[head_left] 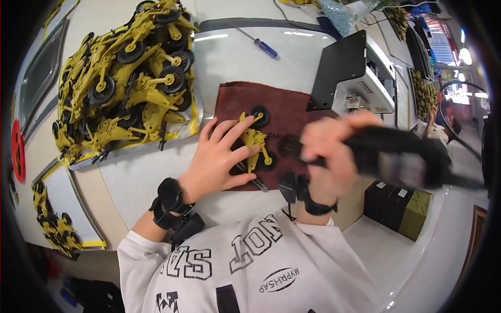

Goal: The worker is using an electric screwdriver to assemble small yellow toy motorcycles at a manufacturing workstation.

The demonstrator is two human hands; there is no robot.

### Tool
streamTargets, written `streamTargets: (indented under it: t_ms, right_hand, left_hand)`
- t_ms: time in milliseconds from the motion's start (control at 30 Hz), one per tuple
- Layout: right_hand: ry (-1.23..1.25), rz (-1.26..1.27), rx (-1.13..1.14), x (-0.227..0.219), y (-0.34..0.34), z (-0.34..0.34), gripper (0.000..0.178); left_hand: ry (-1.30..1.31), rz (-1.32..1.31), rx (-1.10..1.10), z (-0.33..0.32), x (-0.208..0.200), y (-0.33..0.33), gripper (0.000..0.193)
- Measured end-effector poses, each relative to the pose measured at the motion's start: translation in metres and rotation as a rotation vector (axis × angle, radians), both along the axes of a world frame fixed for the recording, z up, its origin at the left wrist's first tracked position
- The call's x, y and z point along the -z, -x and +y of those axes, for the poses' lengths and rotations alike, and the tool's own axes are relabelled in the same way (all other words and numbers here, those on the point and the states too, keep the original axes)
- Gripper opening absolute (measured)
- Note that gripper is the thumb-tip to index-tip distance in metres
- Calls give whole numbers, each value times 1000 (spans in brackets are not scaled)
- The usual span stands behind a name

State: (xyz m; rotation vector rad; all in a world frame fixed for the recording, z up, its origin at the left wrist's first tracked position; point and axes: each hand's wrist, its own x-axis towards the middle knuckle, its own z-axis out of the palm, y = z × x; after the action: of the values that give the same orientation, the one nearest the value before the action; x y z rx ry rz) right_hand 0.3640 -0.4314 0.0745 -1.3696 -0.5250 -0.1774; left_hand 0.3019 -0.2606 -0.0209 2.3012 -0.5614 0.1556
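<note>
A yellow toy motorcycle (254,137) with black wheels lies on its side on a dark red cloth mat (235,99). My left hand (222,154) rests over its left side, fingers spread and fingertips holding it down against the mat. In my right hand (334,151) is a black electric screwdriver (396,156), smeared by motion, its handle stretching to the right. The tool's front end points left toward the toy, apart from it. Near my left thumb lies a thin clear piece (259,184), partly hidden, its kind unclear.
A tray (197,122) at the left is heaped with yellow toy motorcycles (125,78); a second tray (94,229) holds more. A blue-handled screwdriver (266,48) lies beyond the mat. A black-and-white box-shaped machine (360,78) stands right of it. Dark boxes (386,203) sit lower right.
</note>
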Motion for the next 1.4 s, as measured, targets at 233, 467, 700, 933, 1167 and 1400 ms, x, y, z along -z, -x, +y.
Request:
streamTargets:
  t_ms: [233, 467, 700, 933, 1167, 1400]
  right_hand:
    - [-80, -290, 689, -80, -43, -82, 19]
    - [31, -141, 744, -45, -67, -74, 28]
    - [-139, -106, 256, -37, 9, -37, 34]
    - [-266, -95, -35, -18, 5, 25, 46]
    - [-1, -77, 4, -10, 5, 48, 39]
    - [281, -162, 35, 19, -6, 47, 38]
  left_hand:
    - [-8, -48, 23, -3, -1, 0, 47]
    - [10, -44, -10, 1, 3, 3, 48]
    - [1, 3, 8, 0, -3, 1, 45]
    - [-15, -22, -5, 2, -2, 4, 45]
    - [72, -3, -14, 4, -3, 8, 51]
    - [73, 13, -21, 5, 0, 7, 50]
